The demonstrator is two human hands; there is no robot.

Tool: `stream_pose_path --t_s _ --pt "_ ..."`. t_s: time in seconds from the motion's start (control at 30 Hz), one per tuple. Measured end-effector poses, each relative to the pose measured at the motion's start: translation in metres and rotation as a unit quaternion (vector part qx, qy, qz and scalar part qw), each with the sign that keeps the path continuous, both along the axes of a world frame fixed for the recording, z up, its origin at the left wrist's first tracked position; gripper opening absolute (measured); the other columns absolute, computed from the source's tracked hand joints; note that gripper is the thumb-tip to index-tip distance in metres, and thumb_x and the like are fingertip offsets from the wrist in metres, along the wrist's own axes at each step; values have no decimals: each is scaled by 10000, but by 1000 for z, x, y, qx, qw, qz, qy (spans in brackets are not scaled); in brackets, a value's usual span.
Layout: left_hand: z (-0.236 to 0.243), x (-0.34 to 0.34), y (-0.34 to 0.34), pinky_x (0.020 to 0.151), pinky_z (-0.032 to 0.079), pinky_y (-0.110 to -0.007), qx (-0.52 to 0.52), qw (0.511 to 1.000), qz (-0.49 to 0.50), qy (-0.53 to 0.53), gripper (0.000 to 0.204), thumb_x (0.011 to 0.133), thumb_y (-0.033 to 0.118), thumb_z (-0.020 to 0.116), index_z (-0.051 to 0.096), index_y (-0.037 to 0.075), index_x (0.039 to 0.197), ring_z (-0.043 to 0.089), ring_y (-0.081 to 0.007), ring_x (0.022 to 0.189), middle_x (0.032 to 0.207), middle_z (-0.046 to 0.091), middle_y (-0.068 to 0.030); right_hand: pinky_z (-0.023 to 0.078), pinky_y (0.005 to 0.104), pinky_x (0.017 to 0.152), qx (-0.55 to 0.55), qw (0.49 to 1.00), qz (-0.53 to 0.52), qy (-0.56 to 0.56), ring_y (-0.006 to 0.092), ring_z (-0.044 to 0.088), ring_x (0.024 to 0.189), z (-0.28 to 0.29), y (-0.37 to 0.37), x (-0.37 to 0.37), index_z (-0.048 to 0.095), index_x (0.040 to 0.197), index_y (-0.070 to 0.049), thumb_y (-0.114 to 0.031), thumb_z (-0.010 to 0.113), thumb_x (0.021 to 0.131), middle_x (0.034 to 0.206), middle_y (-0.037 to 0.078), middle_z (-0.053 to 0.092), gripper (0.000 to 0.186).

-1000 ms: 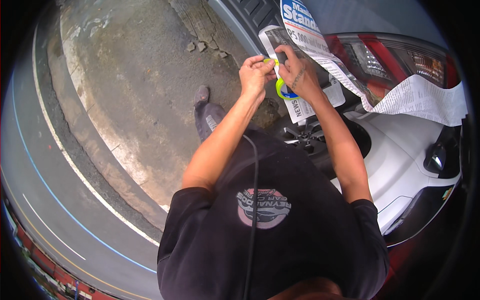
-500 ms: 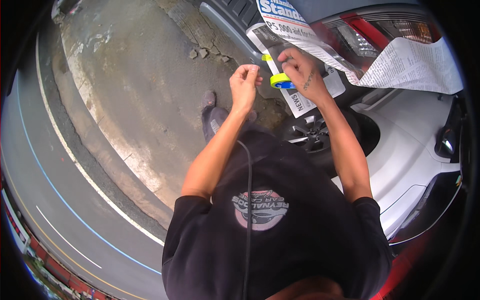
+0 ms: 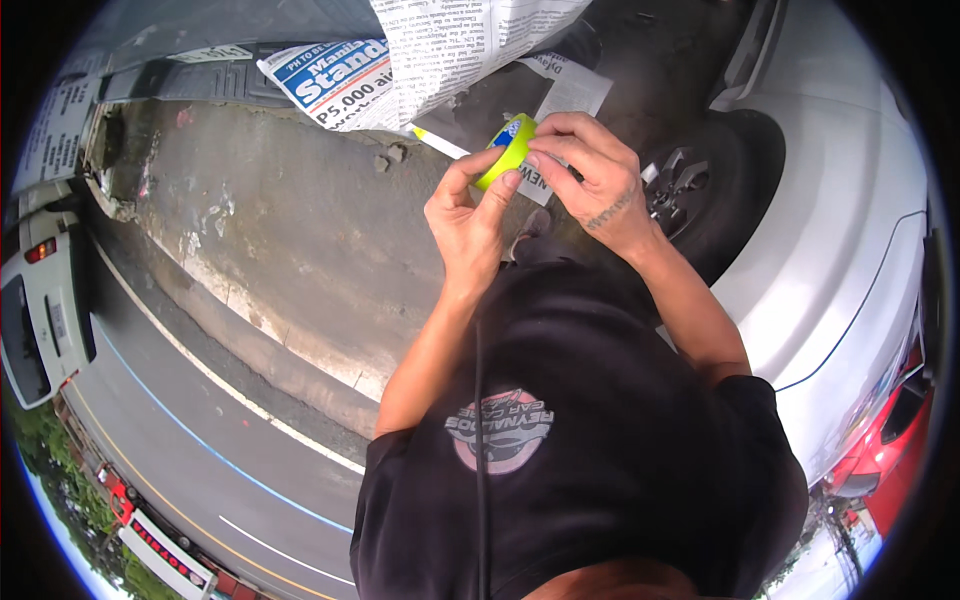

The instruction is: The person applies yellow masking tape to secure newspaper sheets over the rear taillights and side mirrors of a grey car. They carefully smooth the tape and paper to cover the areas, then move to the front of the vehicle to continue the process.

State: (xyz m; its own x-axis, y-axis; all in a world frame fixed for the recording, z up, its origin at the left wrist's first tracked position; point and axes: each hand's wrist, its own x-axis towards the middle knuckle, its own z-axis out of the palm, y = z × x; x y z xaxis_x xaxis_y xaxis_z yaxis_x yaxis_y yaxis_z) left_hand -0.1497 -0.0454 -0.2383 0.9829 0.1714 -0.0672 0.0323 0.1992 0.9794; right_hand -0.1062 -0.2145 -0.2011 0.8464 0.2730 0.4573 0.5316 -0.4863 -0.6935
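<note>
A yellow-green roll of masking tape with a blue core is between my two hands. My left hand grips its lower left edge between thumb and fingers. The fingertips of my right hand are pinched together against the roll's right side; whether they hold a loose tape end I cannot make out. Just beyond are newspaper sheets, one folded over and hanging down across the vehicle's rear. A small piece of yellow-green tape shows at the paper's lower edge.
A white car body and its dark wheel stand close on my right. The grey rear bumper crosses the far side. Loose stones lie on the concrete. Left are a curb, a road and a white van.
My left hand has come right and taken hold of the tape roll, which was hanging at my right hand. The view has swung, bringing the white van in at the left.
</note>
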Motion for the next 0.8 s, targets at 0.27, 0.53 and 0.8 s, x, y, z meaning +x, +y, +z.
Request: stream_pose_path --t_s 0.27,0.53,0.8 --pt "12 3 -34 954 507 -401 247 961 -14 -121 232 877 29 821 770 9 1102 671 -283 1028 1031 744 -129 618 383 779 -33 992 -53 -108 285 725 901 -7 -25 -12 727 957 35 -3 763 851 1014 124 720 118" --pt "11 9 -56 940 467 -420 339 928 -48 -144 254 869 31 819 778 26 1119 639 -294 949 976 732 -111 619 384 747 69 988 -136 -27 303 728 859 -34 -35 -20 710 969 25 12 755 864 997 126 724 115" --pt "15 18 -67 969 475 -424 423 888 -88 -158 271 868 16 818 778 37 1136 642 -309 970 1026 737 -97 611 388 786 143 975 -165 35 298 734 904 -33 -46 -27 676 961 6 43 754 839 1053 107 726 149"
